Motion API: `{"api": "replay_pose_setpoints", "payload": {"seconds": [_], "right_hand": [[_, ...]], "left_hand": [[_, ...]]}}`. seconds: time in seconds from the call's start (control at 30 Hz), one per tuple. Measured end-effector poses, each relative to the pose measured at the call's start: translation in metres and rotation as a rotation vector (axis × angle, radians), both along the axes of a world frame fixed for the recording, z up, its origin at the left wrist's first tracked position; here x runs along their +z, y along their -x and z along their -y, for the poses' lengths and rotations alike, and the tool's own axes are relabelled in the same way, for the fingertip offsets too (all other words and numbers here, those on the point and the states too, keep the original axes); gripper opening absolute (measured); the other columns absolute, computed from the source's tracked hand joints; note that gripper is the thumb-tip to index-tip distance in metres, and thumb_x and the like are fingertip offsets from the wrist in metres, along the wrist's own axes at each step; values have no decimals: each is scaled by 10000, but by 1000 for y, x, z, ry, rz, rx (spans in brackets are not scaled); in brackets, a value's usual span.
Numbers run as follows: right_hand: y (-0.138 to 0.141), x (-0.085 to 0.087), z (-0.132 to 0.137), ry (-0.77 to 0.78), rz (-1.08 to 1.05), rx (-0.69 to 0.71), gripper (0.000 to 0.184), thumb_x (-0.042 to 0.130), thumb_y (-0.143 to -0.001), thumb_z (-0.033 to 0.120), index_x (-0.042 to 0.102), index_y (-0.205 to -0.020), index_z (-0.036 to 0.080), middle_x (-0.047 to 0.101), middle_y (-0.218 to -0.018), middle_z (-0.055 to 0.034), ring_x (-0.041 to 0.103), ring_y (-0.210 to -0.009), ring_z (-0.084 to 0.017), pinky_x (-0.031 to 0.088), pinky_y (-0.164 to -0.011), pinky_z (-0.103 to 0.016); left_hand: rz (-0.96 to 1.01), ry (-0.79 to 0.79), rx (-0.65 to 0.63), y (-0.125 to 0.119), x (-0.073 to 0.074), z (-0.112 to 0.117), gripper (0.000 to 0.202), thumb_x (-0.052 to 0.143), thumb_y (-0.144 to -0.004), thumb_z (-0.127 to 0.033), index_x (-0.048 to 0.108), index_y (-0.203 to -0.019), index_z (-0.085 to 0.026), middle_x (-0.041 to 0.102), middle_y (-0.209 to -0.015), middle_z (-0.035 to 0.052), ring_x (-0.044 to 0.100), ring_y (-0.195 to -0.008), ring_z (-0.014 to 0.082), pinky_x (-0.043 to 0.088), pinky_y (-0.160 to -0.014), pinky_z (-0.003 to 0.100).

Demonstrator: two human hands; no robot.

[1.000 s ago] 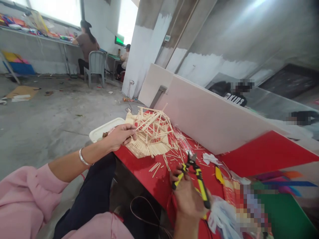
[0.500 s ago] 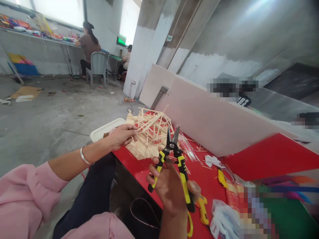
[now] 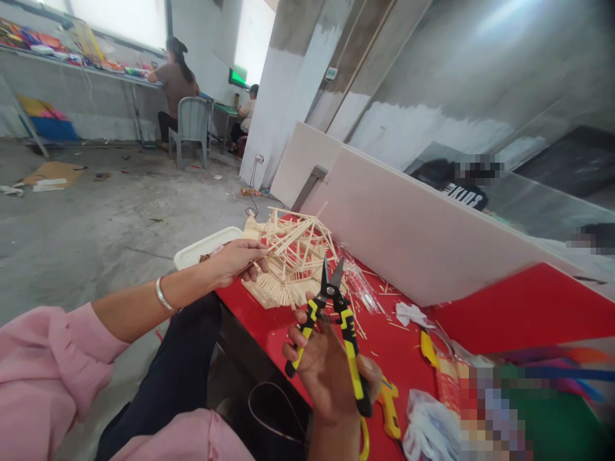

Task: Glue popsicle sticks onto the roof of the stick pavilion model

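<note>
My right hand [image 3: 331, 371] is wrapped round a pair of black and yellow wire cutters [image 3: 330, 291], whose blades stand apart and point away from me. A structure of thin wooden sticks [image 3: 300, 246] rests on the red table [image 3: 269, 330], just beyond the cutters. At its left side my left hand [image 3: 243, 259] is closed, thumb and fingers pinched at the ends of some sticks. Whether it grips a loose stick or the structure itself I cannot tell.
A white tray [image 3: 189, 253] sits behind my left hand. On the right lie a yellow glue gun [image 3: 390, 406], a clear plastic bag [image 3: 430, 426] and scattered stick pieces. A pale partition [image 3: 384, 221] borders the table's far side. Other people sit in the background.
The cutters and my right hand have shifted slightly down, with the blades still apart. My left hand stays almost in place at the sticks. The view has shifted a little.
</note>
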State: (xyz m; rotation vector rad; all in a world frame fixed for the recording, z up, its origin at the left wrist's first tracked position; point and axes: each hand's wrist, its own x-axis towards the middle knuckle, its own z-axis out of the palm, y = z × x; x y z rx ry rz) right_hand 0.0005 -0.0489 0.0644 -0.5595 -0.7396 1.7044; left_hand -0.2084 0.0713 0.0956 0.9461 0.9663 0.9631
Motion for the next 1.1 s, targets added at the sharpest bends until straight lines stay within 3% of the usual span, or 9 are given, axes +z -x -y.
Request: {"api": "replay_pose_setpoints", "payload": {"seconds": [0.27,0.53,0.83,1.0,1.1], "right_hand": [[-6,-9,2,44,-57,9,679,717,-586,635,613,-1191,346,583,-1118,-51,472,-784,-184,360,-631,-332],[-9,-17,4,64,-89,1,533,708,-609,621,657,-1036,306,576,-1112,-63,477,-787,-184,373,-632,-336],[-11,-16,7,66,-8,-16,554,704,-578,674,662,-1006,325,553,-1124,-61,478,-794,-193,393,-632,-340],[-12,-21,5,5,84,-13,661,640,-617,706,632,-1158,327,558,-1124,-76,472,-760,-185,407,-613,-342],[-21,-10,2,-75,214,15,722,648,-626,665,603,-1241,290,591,-1095,-81,464,-691,-166,411,-590,-339]], "left_hand": [[-84,27,-50,-1,12,4,101,524,-907,-168,614,-915,-121,684,-632,19,551,-358,80,383,-378,183],[-59,10,-44,-5,11,4,67,526,-897,-169,581,-893,-131,645,-541,2,454,-273,71,291,-307,184],[-78,8,-34,-8,14,5,73,559,-891,-208,586,-883,-140,615,-480,-8,441,-257,76,270,-289,179],[-76,12,-34,-7,13,5,96,589,-882,-230,600,-897,-136,622,-489,-4,448,-262,74,260,-289,177],[-68,18,-39,-6,11,3,101,589,-879,-228,606,-913,-135,632,-499,2,453,-264,77,256,-288,178]]}}
